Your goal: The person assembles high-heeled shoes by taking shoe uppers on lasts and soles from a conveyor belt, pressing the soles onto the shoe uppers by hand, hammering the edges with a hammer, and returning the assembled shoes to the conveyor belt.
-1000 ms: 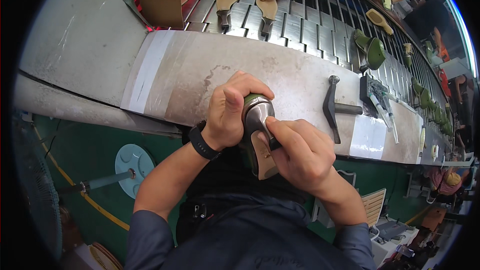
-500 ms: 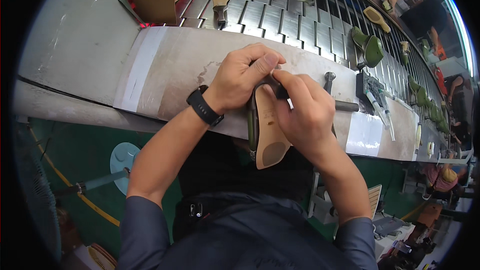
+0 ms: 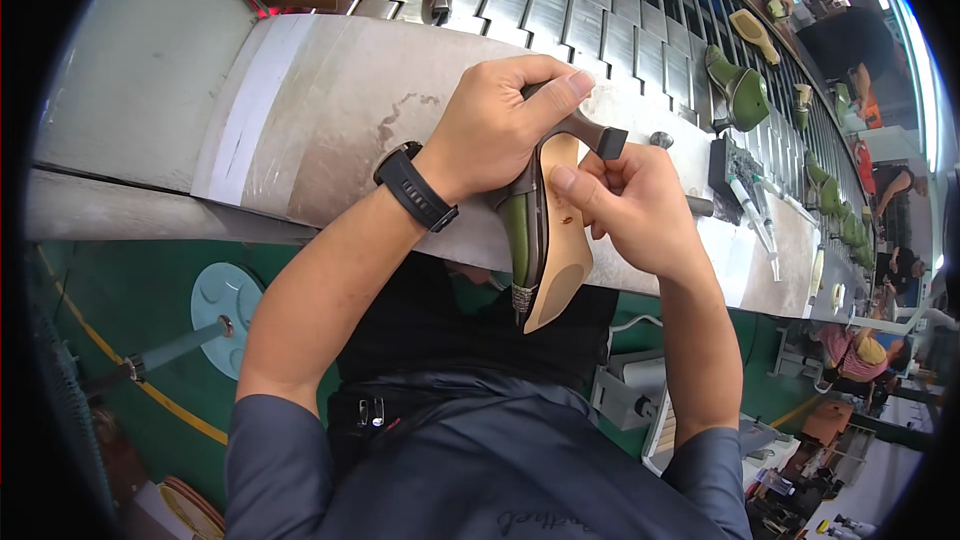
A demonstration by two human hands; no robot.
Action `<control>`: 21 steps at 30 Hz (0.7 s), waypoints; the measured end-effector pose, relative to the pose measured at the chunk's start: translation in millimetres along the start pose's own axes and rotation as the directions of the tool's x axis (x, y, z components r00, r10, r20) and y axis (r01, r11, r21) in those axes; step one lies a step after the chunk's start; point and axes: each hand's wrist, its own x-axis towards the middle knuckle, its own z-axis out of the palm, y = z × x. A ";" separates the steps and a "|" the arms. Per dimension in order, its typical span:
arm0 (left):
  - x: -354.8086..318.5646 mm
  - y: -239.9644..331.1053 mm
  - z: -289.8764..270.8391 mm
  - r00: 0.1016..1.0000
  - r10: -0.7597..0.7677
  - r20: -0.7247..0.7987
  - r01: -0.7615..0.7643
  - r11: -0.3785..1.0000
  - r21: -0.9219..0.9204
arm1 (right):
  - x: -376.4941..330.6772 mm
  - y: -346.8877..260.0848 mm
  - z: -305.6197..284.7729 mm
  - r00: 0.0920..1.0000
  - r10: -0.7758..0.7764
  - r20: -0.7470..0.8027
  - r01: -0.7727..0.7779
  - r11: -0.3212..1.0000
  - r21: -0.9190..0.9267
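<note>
My left hand [image 3: 500, 125] is closed around the heel end of a green and dark brown high-heeled shoe [image 3: 519, 235], its tan sole turned up and its toe pointing toward me. The shoe's dark heel [image 3: 600, 138] sticks out to the right past my left thumb. My right hand [image 3: 640, 205] is at the sole's right edge, thumb on the sole and fingers curled below the heel. Those fingertips are partly hidden. Behind my right hand lies a metal tool with a round head [image 3: 661, 140], mostly covered.
Beyond the pale bench top [image 3: 330, 130] runs a slatted metal conveyor [image 3: 600, 30] carrying a green shoe [image 3: 738, 90] and other shoes. A dark block [image 3: 733, 165] and syringe-like tubes [image 3: 752, 212] lie at the right. Other people work at the far right. A blue round stool [image 3: 225, 315] stands at lower left.
The shoe has tilted, so its green side and heel show more. My right hand has moved down and right from the heel to the sole's edge. The view has shifted slightly.
</note>
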 end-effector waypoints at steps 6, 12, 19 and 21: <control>1.4 -4.6 1.0 0.999 -0.037 0.005 0.037 0.999 -0.005 | 8.4 -14.7 3.3 1.000 0.029 -0.006 -0.029 0.997 -0.073; 3.1 -2.1 -0.4 0.996 -0.085 0.006 0.084 0.993 0.079 | 6.1 -4.4 13.9 0.990 -0.069 -0.119 0.047 0.982 -0.184; 3.1 -3.2 -3.1 0.998 -0.064 -0.019 0.066 0.994 0.081 | -3.0 -6.4 21.0 0.986 -0.048 -0.158 0.013 0.977 -0.212; 2.8 -2.1 -3.4 0.998 -0.065 -0.023 0.067 0.994 0.091 | -5.7 -6.2 25.3 0.982 -0.069 -0.177 0.032 0.978 -0.207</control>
